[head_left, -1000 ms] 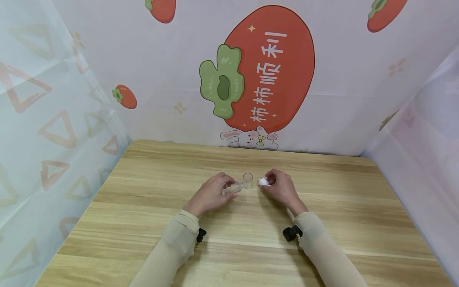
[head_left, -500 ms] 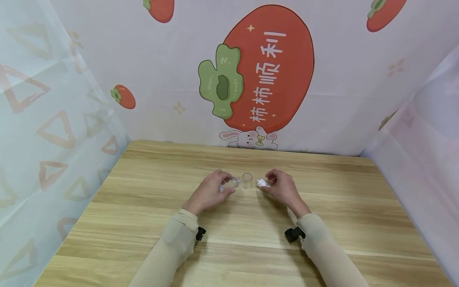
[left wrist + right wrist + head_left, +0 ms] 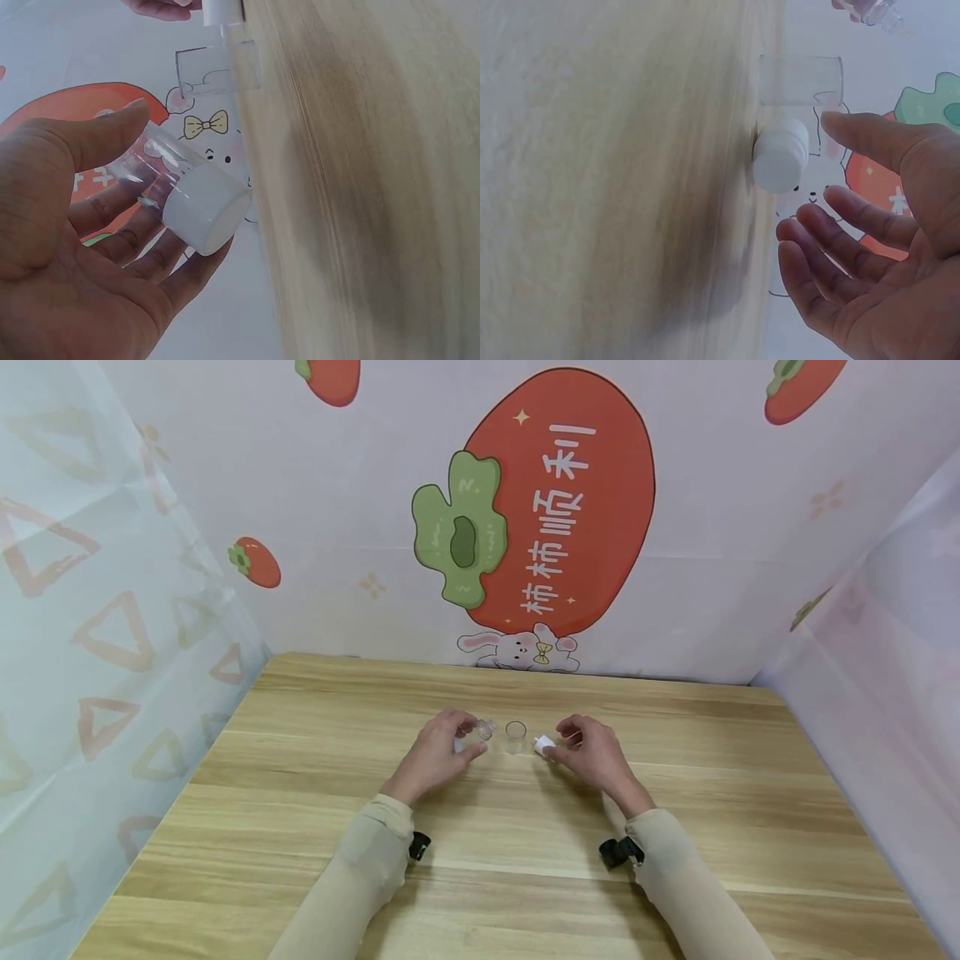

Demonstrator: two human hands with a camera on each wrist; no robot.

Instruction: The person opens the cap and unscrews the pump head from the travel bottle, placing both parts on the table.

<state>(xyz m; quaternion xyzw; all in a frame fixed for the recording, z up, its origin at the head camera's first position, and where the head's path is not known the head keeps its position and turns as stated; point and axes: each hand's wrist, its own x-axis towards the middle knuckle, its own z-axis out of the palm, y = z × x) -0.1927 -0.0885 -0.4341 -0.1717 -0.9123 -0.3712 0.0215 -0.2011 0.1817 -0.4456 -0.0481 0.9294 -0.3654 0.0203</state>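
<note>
My left hand holds a small clear bottle tilted above the table, its neck pointing right. In the left wrist view the bottle's white base faces the camera, and the thumb and fingers curl round the clear body. On the wooden table lies a white cap with a thin stem. Beside it my right hand is spread; the right wrist view shows its fingers apart from the cap, holding nothing. Between the hands stands a clear open cylinder, like a small cup.
The wooden table runs back to a printed backdrop with persimmon and rabbit drawings. Printed sheets also close off the left and right sides.
The left hand has drawn the bottle left and slightly back, away from the clear cylinder. The right hand has loosened from the white cap, which now lies free of the fingers.
</note>
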